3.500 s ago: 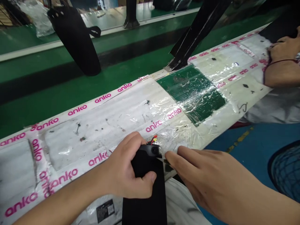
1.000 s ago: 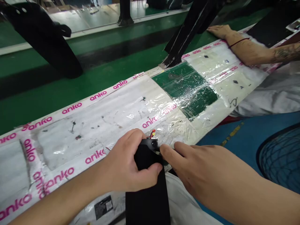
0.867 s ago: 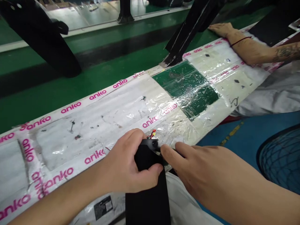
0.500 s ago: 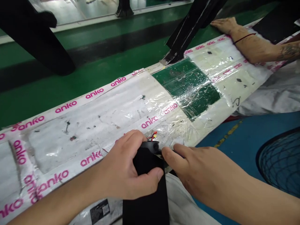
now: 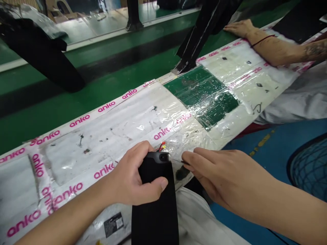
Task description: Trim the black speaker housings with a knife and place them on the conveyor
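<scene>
My left hand [image 5: 135, 178] is wrapped round the upper end of a long, flat black casing [image 5: 155, 217], thumb across its face. A dark end cap [image 5: 159, 157] with a small opening tops the casing, and thin red and black wires [image 5: 162, 147] with red and yellow ends stick out behind it. Just right of the cap, my right hand [image 5: 219, 177] pinches a thin, dark, pointed tool [image 5: 184, 162], mostly hidden by the fingers. A small gap separates the tool's tip from the cap.
The work ledge [image 5: 122, 119] is covered in white sheet and pink-lettered tape. Beyond it lies a green conveyor belt [image 5: 107, 78] with a black part [image 5: 48, 54] on it. A co-worker's forearm [image 5: 276, 49] rests at the far right. A dark mesh basket [image 5: 310, 170] stands lower right.
My right hand has drawn slightly right, away from the end cap, so the cap's opening shows more. My left hand and the casing sit slightly further left in view.
</scene>
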`<state>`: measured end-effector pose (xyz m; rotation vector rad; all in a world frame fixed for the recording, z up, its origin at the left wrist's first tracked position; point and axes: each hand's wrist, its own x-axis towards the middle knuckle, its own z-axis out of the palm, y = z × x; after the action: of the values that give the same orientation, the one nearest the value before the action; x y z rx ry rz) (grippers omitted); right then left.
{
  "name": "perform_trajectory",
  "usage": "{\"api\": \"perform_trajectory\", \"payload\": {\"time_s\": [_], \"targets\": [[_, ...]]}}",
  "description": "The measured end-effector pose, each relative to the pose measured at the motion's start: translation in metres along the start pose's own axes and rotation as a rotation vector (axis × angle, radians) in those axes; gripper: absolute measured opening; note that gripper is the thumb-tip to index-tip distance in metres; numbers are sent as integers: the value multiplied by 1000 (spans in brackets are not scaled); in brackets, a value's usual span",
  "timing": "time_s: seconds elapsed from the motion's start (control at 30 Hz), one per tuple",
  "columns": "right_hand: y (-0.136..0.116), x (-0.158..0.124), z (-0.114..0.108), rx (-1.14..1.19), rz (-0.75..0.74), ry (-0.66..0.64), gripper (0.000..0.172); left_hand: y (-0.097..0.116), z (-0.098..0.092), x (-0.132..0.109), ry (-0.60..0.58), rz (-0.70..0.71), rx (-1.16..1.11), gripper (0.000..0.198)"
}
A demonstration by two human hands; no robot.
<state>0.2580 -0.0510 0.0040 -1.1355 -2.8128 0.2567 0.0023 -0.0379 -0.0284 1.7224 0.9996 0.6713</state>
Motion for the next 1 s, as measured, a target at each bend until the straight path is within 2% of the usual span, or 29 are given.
{"api": "perform_trajectory", "payload": {"time_s": [0.07,0.17,0.23,0.33,0.43,0.5,0.57,0.63,0.73,0.83,0.9,1.0], "targets": [[-3,-3,6,-15,14,5,37,-1,-1,0,3,3,-4,26],[-8,-2,14,-43,12,-58,52,-2,0,1,-7,-9,-16,27],[-10,2,16,-57,19,-56,53,-3,2,0,-9,-12,-18,28],[-10,7,14,-39,23,-23,39,-5,3,-3,-13,-11,-21,32],[-10,5,10,71,43,1,24,-6,-8,-6,-78,-37,-113,35],[-11,-3,11,206,125,19,18,-9,-24,-6,-192,-61,-184,47],[-12,-15,17,339,279,54,16,-12,-41,-4,-287,-78,-149,62],[-13,-28,27,461,456,75,18,-16,-50,-2,-306,-58,-55,65],[-13,-43,50,672,617,139,21,-17,-41,0,-252,0,-47,57],[-10,-52,75,782,635,242,26,-6,-17,-2,-150,-144,-20,63],[-7,-57,87,787,631,279,29,6,-5,-5,-91,-233,80,65],[-2,-63,99,808,648,309,30,26,-1,-11,-29,-237,266,68]]}}
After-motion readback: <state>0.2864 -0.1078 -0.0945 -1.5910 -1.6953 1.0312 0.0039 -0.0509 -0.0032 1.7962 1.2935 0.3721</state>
